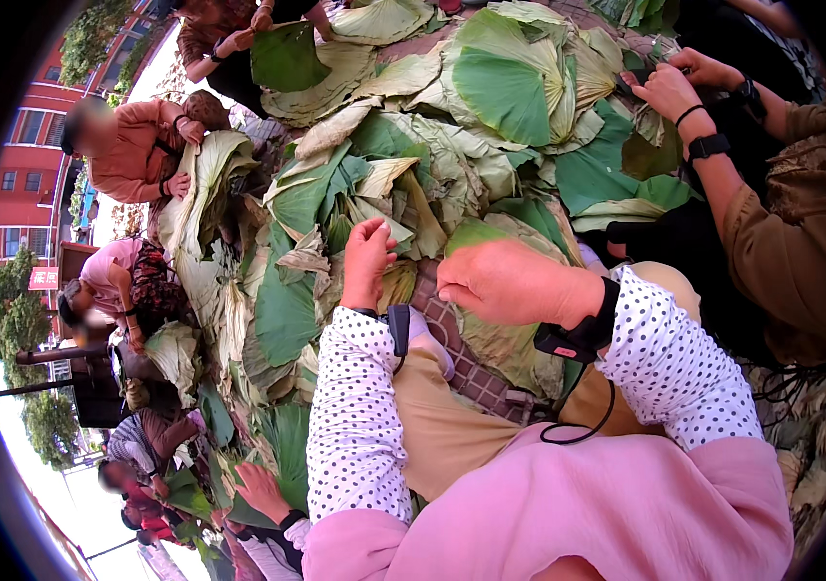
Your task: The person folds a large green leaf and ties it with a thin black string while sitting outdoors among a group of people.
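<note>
My left hand (368, 265) is raised over the heap, its fingers loosely curled and nothing visible in them. To its right, my right hand (511, 282) is blurred and bent inward, its fingertips turned out of sight. Whether it grips anything is hidden. Beyond both hands lies a heap of large lotus leaves, some green (288, 316) and some dried pale ones (456, 156). Another dried leaf (503, 352) lies on the paving below my right hand. Black devices are strapped to my left wrist (398, 327) and right wrist (565, 343).
A co-worker's hands (674, 87) work at the right of the heap. Other people handle leaves at the far side (238, 43) and along the left (180, 160). A hand (261, 490) reaches in at lower left. Brick paving (471, 378) shows between my legs. A black cable (587, 436) loops beneath my right wrist.
</note>
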Available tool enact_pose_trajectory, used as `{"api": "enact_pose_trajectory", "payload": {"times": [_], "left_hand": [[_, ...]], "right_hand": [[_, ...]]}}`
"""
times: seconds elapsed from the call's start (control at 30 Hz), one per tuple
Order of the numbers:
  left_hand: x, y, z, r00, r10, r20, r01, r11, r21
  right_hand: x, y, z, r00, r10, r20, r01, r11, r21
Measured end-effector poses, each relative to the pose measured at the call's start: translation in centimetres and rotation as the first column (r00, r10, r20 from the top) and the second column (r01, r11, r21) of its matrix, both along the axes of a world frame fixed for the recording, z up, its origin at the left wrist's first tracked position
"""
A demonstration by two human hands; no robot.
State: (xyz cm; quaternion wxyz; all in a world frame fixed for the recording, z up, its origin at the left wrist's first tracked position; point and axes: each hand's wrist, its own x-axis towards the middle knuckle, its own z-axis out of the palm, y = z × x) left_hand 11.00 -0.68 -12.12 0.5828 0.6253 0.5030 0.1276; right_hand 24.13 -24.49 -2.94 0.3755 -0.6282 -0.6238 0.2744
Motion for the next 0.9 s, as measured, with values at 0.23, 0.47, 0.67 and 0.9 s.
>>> {"api": "enact_pose_trajectory", "payload": {"times": [0.23, 0.47, 0.67, 0.9], "left_hand": [[3.0, 6.1, -6.1, 0.733, -0.205, -0.648, 0.649, 0.494, 0.578], [9.5, 5.4, -7.6, 0.413, -0.175, -0.894, 0.877, 0.340, 0.339], [10.5, 8.2, -9.2, 0.444, -0.159, -0.882, 0.885, 0.231, 0.404], [4.5, 16.2, -1.5, 0.972, -0.103, -0.212, 0.235, 0.367, 0.900]], "right_hand": [[0.2, 0.4, 0.3, 0.997, -0.057, 0.052, 0.052, 0.995, 0.081], [1.5, 1.0, 0.4, 0.989, -0.084, 0.125, 0.069, 0.990, 0.125], [2.2, 1.4, 1.2, 0.987, -0.045, 0.153, 0.048, 0.999, -0.016], [1.7, 0.8, 1.3, 0.994, -0.059, 0.088, 0.049, 0.993, 0.111]]}}
